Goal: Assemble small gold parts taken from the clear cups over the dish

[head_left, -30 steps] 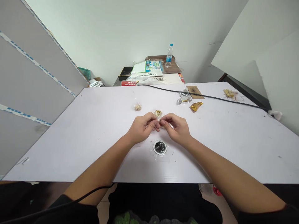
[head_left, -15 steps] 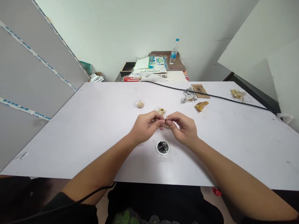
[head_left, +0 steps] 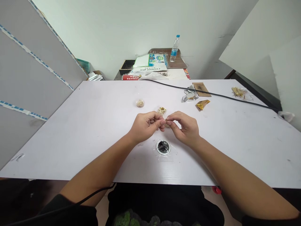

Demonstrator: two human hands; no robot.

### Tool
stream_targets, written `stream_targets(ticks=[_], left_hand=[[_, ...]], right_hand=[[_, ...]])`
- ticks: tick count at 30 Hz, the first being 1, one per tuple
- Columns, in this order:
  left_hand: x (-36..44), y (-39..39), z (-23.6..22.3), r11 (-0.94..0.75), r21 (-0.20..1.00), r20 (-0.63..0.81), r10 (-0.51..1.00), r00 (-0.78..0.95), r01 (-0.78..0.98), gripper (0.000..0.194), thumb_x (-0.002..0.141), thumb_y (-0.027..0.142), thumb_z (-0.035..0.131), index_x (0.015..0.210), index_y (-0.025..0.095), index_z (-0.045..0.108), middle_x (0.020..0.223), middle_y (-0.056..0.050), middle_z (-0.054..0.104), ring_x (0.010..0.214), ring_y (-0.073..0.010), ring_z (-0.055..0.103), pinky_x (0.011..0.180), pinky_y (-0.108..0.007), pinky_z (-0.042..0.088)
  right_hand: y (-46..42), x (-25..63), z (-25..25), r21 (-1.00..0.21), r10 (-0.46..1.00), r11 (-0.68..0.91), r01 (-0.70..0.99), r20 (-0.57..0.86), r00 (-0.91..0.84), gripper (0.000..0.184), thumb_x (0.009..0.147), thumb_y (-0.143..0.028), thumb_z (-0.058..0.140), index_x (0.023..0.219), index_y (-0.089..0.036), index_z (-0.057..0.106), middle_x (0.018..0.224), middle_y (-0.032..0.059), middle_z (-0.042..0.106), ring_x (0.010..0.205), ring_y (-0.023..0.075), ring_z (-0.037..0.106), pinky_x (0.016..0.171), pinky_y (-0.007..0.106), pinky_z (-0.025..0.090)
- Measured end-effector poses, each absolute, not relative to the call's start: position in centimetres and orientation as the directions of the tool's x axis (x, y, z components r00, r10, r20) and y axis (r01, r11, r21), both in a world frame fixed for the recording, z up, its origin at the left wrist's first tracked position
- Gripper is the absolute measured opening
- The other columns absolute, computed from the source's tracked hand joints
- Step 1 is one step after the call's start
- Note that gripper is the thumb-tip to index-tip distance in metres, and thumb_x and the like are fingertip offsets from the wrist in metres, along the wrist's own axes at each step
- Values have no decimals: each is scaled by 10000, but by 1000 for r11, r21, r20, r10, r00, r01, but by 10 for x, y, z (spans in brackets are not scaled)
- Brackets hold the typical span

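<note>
My left hand (head_left: 149,125) and my right hand (head_left: 184,126) meet fingertip to fingertip over the middle of the table. Both are closed in a pinch around something tiny, too small to name. Just beyond the fingers lies a small pile of gold-coloured pieces (head_left: 162,110). Under my fingertips a light brown thing (head_left: 167,125) shows in part, mostly covered by the hands. Nearer to me, a round black disc with a white rim (head_left: 163,147) lies on clear plastic film.
A clear round container of pale bits (head_left: 140,103) stands left of the hands. To the right are a gold foil packet (head_left: 202,104), a silver packet (head_left: 190,94), a brown card (head_left: 201,89) and a bag of gold pieces (head_left: 239,92). A black cable (head_left: 223,96) crosses the table's back right.
The camera view has shifted slightly. My hands stay together in nearly the same place, with the fingertips of both still pinched. The objects on the table have not moved.
</note>
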State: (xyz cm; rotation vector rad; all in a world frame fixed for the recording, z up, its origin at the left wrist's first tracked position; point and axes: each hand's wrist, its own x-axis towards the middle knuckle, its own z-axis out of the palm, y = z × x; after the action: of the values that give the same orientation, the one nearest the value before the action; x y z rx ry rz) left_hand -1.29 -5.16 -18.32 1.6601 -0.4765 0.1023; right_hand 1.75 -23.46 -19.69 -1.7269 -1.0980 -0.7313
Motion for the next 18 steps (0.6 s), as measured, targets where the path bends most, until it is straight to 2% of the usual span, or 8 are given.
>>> stream_targets(ticks=[7,18], left_hand=[[-14,-51,-183,-92,921,342,-281,897,-380,273,939,357,587,803,123,620,693,-52,683,640,-116,663,620,-244,551],[-15,-55,-179,41,970,238,-328,914,-238,377,924,443,592,736,118,564,742,-92,713,697,-149,701,654,-272,559]], right_hand=[[-235,17,-196,-397,362,-147,906,831,423,143,881,-90,586,951,-213,606,786,35,671,688,147,642,598,279,539],[-234,16,-194,-336,373,-127,933,855,359,180,882,-58,570,987,-203,598,809,48,663,717,141,644,609,277,549]])
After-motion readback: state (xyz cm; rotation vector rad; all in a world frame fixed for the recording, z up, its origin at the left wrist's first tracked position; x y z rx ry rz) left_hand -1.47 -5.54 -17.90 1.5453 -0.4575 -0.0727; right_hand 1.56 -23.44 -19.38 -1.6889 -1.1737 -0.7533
